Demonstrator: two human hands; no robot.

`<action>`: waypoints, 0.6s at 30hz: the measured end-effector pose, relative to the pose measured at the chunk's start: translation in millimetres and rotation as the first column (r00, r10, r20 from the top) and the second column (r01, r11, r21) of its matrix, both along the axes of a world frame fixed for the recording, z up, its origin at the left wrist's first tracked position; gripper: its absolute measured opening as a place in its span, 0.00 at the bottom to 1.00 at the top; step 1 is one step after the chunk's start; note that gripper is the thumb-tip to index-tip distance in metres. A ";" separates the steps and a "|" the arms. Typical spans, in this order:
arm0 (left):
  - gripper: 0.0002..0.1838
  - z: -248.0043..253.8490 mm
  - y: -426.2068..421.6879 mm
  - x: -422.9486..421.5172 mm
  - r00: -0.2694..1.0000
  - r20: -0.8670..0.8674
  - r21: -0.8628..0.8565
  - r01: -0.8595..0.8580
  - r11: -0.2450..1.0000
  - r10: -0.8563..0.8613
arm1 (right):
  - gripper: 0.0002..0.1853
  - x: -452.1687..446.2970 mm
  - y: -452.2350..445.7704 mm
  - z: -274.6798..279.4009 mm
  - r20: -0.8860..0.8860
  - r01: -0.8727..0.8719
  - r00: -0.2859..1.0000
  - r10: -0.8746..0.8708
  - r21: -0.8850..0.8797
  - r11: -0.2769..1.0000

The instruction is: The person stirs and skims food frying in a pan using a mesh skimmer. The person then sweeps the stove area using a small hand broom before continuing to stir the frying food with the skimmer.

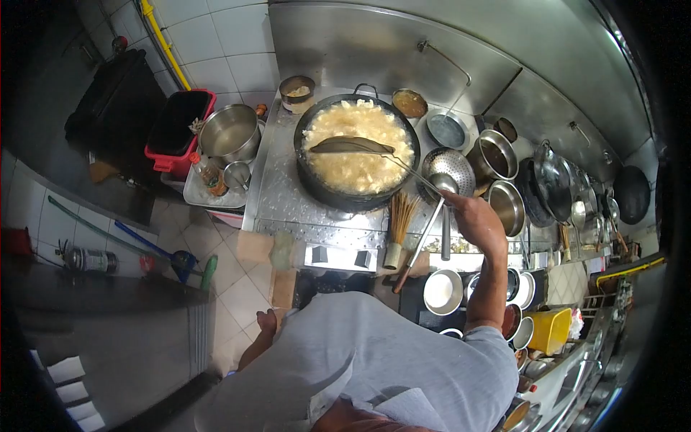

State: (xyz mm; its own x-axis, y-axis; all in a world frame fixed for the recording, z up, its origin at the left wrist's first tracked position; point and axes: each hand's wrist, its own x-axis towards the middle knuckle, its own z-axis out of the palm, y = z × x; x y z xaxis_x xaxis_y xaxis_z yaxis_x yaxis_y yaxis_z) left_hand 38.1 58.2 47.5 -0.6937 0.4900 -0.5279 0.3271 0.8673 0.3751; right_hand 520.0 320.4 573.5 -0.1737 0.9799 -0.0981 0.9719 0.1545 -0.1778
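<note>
My right hand (471, 219) is closed around the wire handle of a skimmer (353, 145). Its dark head appears nearly edge-on above a large black wok (309, 183). Pale pieces (360, 119) fill the wok in bubbling, foamy liquid. Below the right wrist lie a perforated ladle (448, 169) and a rod with a wooden end (417, 248). My left hand (267, 321) hangs low beside my body with its fingers curled; nothing shows in it.
A bamboo brush (400, 223) lies on the steel stove (281, 205). Metal pots (493, 155) and bowls (443, 291) crowd the right side. To the left stand a steel pot (229, 133), a bottle (207, 174) and a red bin (162, 162).
</note>
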 end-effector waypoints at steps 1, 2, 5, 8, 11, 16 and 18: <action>0.24 -9.4 -2.1 -2.7 0.997 -0.032 -0.001 0.067 0.998 -0.067 | 0.25 6.2 -1.7 1.3 -0.073 -0.005 0.997 0.007 0.025 1.000; 0.24 -17.5 -4.7 -7.0 0.997 -0.032 -0.001 0.067 0.998 -0.067 | 0.21 13.2 -0.6 -5.3 -0.121 0.024 0.993 -0.016 0.061 0.998; 0.23 -19.5 -1.8 -8.6 0.967 -0.062 0.059 0.251 0.966 -0.248 | 0.19 29.2 15.6 -29.1 -0.206 0.060 0.978 -0.034 0.120 0.991; 0.23 5.3 15.0 -0.5 0.997 -0.028 0.064 0.074 0.995 -0.072 | 0.19 47.1 46.2 -60.8 -0.281 0.043 0.960 0.012 0.190 0.981; 0.23 -10.0 15.9 -6.1 0.968 -0.081 0.128 0.245 0.961 -0.236 | 0.20 49.7 66.2 -70.5 -0.326 0.147 0.942 -0.084 0.172 0.974; 0.24 28.6 28.3 10.2 1.000 -0.013 0.151 -0.009 0.988 0.012 | 0.20 81.7 115.7 -108.5 -0.303 0.140 0.950 -0.070 0.218 0.966; 0.24 33.9 24.1 12.8 1.000 -0.014 0.131 -0.017 0.991 0.019 | 0.21 95.7 131.2 -117.8 -0.207 0.083 0.978 -0.027 0.267 0.960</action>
State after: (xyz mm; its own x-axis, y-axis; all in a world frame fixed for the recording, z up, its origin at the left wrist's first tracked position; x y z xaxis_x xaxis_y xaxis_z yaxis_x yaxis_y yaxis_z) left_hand 50.9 82.3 81.3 -0.7102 0.5418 -0.4495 0.3187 0.8168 0.4809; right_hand 615.7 451.6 455.7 -0.1078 0.9728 0.2051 0.9293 0.1719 -0.3268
